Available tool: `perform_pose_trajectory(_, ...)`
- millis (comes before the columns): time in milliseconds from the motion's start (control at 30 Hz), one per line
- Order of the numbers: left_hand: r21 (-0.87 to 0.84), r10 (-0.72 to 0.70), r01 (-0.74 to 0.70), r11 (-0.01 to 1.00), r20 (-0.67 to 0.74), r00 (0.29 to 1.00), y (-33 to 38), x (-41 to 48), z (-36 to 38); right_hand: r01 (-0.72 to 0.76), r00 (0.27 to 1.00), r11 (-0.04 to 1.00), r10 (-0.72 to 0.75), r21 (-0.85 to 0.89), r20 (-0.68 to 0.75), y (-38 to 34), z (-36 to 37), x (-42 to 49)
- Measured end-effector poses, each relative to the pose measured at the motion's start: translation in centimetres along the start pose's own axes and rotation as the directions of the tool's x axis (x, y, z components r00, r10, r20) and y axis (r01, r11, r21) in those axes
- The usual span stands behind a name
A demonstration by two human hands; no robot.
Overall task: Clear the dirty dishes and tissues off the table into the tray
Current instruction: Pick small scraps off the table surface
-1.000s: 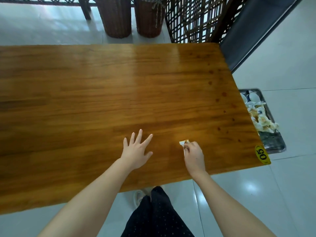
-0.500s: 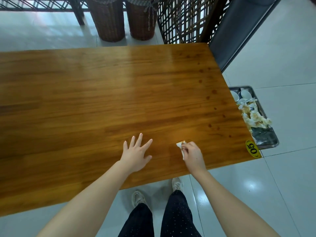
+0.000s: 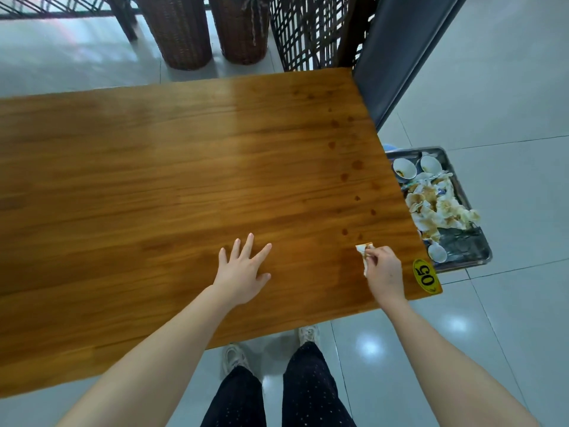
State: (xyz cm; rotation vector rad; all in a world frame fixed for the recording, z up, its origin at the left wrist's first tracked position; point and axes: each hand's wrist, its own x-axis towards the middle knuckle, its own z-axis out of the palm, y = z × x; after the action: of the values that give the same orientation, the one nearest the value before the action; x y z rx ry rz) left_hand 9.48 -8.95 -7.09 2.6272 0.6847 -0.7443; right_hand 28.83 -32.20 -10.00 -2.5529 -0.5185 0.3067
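- Wooden table (image 3: 154, 180): no dishes on it, only brown drips (image 3: 357, 164) near the right edge; nearly done, I judge.
- My left hand (image 3: 243, 272) lies flat on the wood, fingers spread, empty.
- My right hand (image 3: 385, 272) pinches a stained tissue (image 3: 363, 248) by the corner.
- The metal tray (image 3: 462, 245) beyond holds bowls (image 3: 405, 168) and crumpled tissues (image 3: 437, 208).

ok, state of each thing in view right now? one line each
left hand: open, fingers spread, flat on the table.
right hand: pinching the tissue.
tissue: crumpled, stained, in the right hand's grip, near the table's right edge.
table: brown drips along its right side.
tray: below the table's right edge, loaded.
bowls: in the tray, dirty.
used tissues: piled in the tray, stained.
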Motion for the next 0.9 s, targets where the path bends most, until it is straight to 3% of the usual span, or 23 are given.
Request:
perform_pose_trajectory(200, -0.022, -0.047, 0.047, 0.999, -0.023, 0.999, 2.0, 2.7, -0.5, -0.147, 0.985, 0.989, 0.146, -0.004, -0.095, 4.0, -3.3, 2.4)
perform_pose_trajectory(367, -0.019, -0.085, 0.084, 0.996, -0.046, 0.995, 3.6, 4.4, -0.9, -0.192, 0.972, 0.979, 0.199, 0.067, -0.121, 2.4, -1.8, 1.9)
perform_pose_trajectory(500, -0.021, -0.105, 0.104, 0.994, -0.054, 0.993, 4.2, 5.2, -1.1, -0.007, 0.998, 0.993, -0.001, 0.121, 0.064, -1.2, 1.1, 0.6)
perform_pose_trajectory(600, -0.01, -0.144, 0.144, 0.99, -0.058, 0.988, 4.3, 5.5, -1.3, 0.206, 0.959, 0.972, -0.224, 0.114, 0.172, -3.2, 3.2, -0.7)
perform_pose_trajectory(700, -0.002, -0.179, 0.179, 0.984, -0.065, 0.982, 4.0, 5.9, -1.6, 0.302, 0.92, 0.948, -0.319, 0.105, 0.23, -2.6, 3.1, -0.2)
perform_pose_trajectory(767, -0.007, -0.2, 0.2, 0.98, -0.066, 0.978, 3.7, 6.1, -1.7, 0.242, 0.942, 0.963, -0.262, 0.12, 0.209, -1.6, 2.1, 1.0)
perform_pose_trajectory(900, -0.013, -0.237, 0.236, 0.972, -0.079, 0.968, 3.1, 6.5, -1.8, 0.004, 0.998, 0.991, -0.013, 0.135, 0.062, 0.7, -0.7, 4.7)
